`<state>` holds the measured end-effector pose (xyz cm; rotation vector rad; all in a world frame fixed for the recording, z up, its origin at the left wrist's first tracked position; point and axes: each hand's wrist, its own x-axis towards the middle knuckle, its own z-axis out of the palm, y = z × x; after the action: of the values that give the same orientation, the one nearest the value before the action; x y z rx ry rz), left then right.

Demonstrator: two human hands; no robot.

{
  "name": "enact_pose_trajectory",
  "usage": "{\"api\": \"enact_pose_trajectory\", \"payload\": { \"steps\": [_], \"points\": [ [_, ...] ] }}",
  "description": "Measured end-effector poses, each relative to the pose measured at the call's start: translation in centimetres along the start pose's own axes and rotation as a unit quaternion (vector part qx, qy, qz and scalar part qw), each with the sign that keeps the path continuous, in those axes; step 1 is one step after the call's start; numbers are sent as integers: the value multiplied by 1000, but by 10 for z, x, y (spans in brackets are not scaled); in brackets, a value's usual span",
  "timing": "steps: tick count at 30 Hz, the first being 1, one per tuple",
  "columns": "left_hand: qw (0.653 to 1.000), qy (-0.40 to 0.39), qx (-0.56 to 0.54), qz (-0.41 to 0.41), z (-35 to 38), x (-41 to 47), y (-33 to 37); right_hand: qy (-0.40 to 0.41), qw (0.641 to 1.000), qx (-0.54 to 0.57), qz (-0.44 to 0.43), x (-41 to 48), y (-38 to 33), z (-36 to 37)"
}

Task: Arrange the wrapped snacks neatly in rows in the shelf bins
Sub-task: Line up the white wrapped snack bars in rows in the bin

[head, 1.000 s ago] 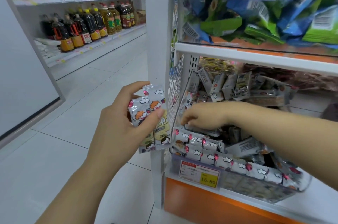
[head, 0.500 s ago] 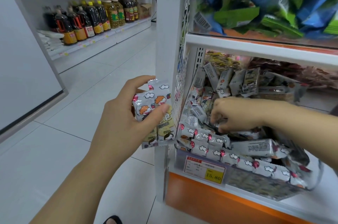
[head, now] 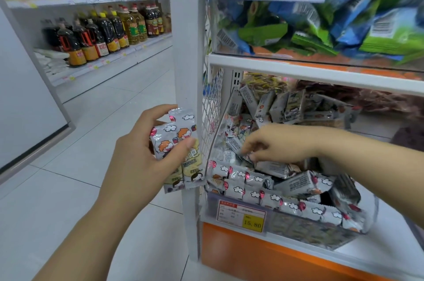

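Note:
My left hand [head: 140,154] holds a small stack of silver wrapped snacks [head: 177,143] with cartoon prints, upright, just left of the white shelf post. My right hand [head: 275,143] reaches into the clear plastic bin [head: 358,237] on the lower shelf, fingertips pinched on a loose snack pack [head: 244,154] in the jumbled pile. A neat row of snacks [head: 263,198] lines the bin's front edge. More packs [head: 273,104] stand on end at the back of the bin.
A white shelf post [head: 187,51] and wire mesh side panel [head: 212,115] stand between my hands. Above is a bin of blue and green bags [head: 321,23]. A price tag [head: 242,215] hangs on the bin front. Oil bottles [head: 107,33] fill the far shelf across the tiled aisle.
My right hand went from the bin's front left deeper into the pile, then came back left and lower, pinching a pack. My left hand kept its stack still.

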<state>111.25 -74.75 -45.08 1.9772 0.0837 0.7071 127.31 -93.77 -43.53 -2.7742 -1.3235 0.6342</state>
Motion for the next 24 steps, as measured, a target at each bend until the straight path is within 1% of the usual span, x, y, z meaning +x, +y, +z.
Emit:
{"api": "enact_pose_trajectory", "payload": {
  "steps": [3, 7, 10, 14, 20, 24],
  "points": [
    [1000, 0, -1, 1, 1, 1, 0, -13, 999, 27, -10, 19, -10, -4],
    [1000, -1, -1, 4, 0, 1, -1, -71, 997, 20, 6, 51, -7, 4],
    [1000, -1, 3, 6, -2, 1, -3, -99, 995, -1, 1, 64, -3, 11],
    [1000, -1, 12, 6, -3, 3, -5, -136, 989, -41, -27, 75, -1, 19],
    [1000, 2, 16, 15, 0, 5, -3, -128, 988, -66, -49, 72, 0, 28],
    [1000, 0, 19, 15, 0, 5, -2, -81, 995, -19, -49, 61, -5, 22]
  ]
}}
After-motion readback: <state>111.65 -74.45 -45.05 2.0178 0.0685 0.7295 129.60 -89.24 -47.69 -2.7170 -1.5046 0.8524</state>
